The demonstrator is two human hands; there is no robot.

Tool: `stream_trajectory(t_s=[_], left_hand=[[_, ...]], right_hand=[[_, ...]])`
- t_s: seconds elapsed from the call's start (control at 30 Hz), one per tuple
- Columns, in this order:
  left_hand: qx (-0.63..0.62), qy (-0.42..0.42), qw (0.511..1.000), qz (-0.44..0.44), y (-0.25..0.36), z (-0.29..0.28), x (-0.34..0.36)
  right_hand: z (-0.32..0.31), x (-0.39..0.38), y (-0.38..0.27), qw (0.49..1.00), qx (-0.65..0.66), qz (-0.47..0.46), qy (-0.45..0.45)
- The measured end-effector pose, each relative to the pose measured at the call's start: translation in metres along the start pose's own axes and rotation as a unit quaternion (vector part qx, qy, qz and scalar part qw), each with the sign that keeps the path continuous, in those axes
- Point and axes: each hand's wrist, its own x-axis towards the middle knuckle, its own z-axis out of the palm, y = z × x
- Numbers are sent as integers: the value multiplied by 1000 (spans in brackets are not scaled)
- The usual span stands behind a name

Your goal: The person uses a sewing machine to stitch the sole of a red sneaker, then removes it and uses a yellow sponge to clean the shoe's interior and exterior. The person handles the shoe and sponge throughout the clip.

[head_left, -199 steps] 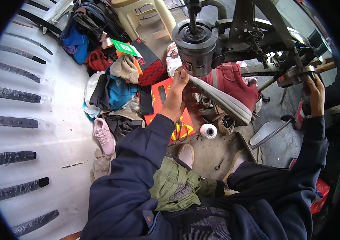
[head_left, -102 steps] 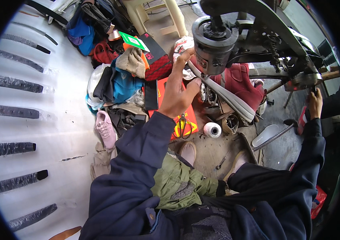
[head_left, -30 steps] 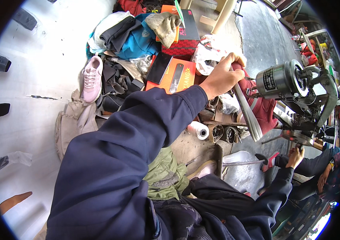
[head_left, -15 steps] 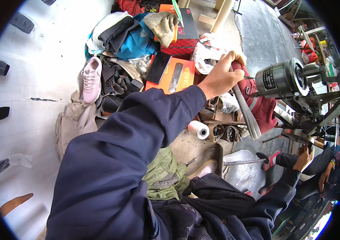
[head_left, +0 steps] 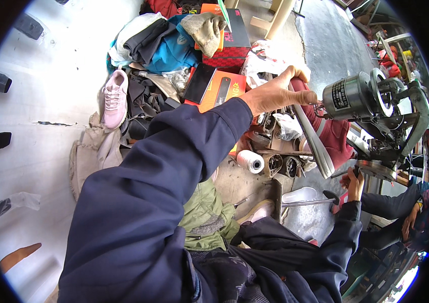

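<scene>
Left grip [head_left: 273,94], thumb spread, holds red shoe [head_left: 335,137] at two o'clock; right grip [head_left: 353,185] curled near wheel [head_left: 378,172], hold unclear; best brace shoe firmly.

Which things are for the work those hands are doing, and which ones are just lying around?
In the job:
- red shoe, held by the left hand
- machine, against the shoe
- its wheel, with the right hand by it

Looks like just lying about:
- pink shoe
- blue cloth
- stool

Can't tell:
- thread
</scene>
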Motion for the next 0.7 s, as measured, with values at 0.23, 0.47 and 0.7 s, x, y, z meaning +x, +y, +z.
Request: stream_trajectory(t_s=[0.23,0.47,0.7], left_hand=[[6,-11,1000,11,-1,-2,-4],[28,-15,999,16,4,2,-3],[-40,-32,999,8,5,5,-6]], right_hand=[[15,-31,-50,998,-12,-60,0],[-81,-20,-70,963,34,-163,212],[-108,38,24,964,79,-90,235]])
